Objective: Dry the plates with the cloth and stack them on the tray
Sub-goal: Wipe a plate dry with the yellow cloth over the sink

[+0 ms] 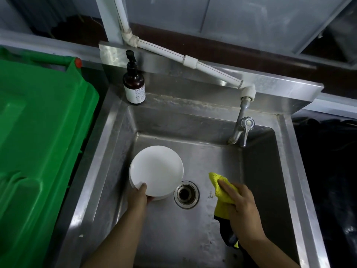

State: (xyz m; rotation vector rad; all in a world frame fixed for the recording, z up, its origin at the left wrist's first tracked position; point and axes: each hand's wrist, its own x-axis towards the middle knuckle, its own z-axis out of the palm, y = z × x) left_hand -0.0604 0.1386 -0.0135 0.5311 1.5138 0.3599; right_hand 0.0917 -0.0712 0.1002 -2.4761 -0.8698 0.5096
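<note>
left hand (139, 196) pinches the top plate (156, 170) by its rim (face clear for wiping); right hand (241, 206) clutches the cloth (222, 188), ready.

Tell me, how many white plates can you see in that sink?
2, stacked: the top plate gripped by the left hand, and a second plate's edge beneath it. More may hide underneath.

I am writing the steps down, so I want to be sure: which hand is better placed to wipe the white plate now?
Probably the right hand: it already grips the yellow cloth beside the round white plate. The left hand pinches that plate's near rim over the steel sink.
</note>
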